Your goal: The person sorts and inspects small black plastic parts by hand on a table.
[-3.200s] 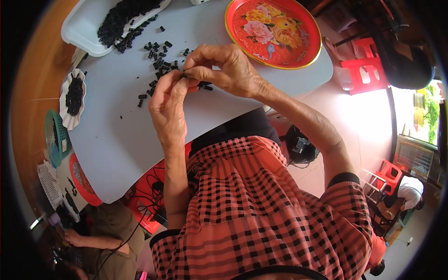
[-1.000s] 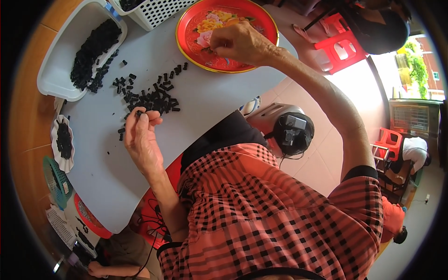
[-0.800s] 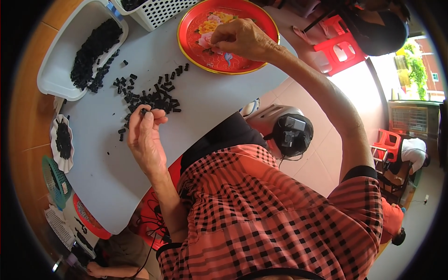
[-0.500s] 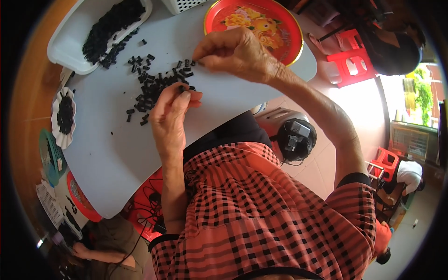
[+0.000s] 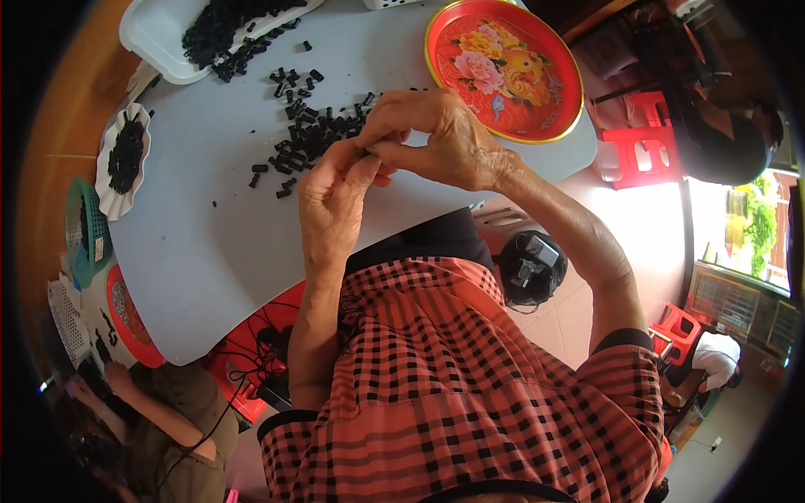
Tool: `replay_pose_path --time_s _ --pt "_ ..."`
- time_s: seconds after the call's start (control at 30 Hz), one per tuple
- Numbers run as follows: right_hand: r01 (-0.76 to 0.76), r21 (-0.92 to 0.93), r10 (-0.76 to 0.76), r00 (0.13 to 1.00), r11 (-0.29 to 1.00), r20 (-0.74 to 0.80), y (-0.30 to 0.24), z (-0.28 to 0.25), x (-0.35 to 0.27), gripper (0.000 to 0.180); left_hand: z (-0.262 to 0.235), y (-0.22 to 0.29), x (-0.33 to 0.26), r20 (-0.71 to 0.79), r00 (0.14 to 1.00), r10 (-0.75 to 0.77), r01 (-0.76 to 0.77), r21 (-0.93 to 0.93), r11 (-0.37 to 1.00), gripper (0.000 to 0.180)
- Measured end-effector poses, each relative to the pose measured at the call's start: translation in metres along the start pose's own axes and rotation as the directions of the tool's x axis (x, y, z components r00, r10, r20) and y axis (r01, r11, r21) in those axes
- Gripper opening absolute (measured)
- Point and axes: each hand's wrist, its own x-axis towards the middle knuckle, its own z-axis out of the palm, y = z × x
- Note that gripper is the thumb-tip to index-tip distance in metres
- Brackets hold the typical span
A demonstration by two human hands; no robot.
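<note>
My left hand [image 5: 331, 205] is closed in a pinch, thumb against forefinger, just over the near side of a loose heap of short black tube-like pieces [image 5: 293, 155]. My right hand [image 5: 444, 138] meets it from the right, also pinching, so the fingertips of both touch. A dark speck of a small black piece [image 5: 366, 153] shows between them; fingers cover most of it. What the right fingertips themselves grip is hidden. The heap lies on a pale grey table [image 5: 193, 277].
A white tub [image 5: 151, 42] of black pieces stands far left, and a fluted white dish [image 5: 113, 197] holds more. The red flowered tray [image 5: 511, 126] sits far right. Beyond the left edge are a green basket [image 5: 99, 239] and a co-worker's arm [image 5: 172, 419].
My right hand has come down from beyond the heap to join my left hand at the fingertips. The view has shifted, so the table's things appear further right and higher.
</note>
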Motion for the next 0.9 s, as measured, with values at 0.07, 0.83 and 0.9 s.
replay_pose_path --time_s 0.07,0.83,0.9 --pt "-0.008 0.015 0.008 1.0 1.0 0.021 0.002 0.002 0.003 0.011 -0.002 -0.001 -0.002 -0.023 1.0 -0.009 0.009 -0.021 1.0 0.021" --pt "0.111 -0.501 -0.02 0.983 0.858 0.183 0.034 0.027 0.096 0.018 -0.016 0.002 -0.011 -0.202 0.975 -0.089 0.064 -0.127 0.99 0.024" --pt "-0.111 -0.185 0.123 0.991 0.976 0.053 0.02 0.02 0.085 0.019 -0.016 0.004 -0.011 -0.205 0.97 -0.128 0.079 -0.229 0.97 0.024"
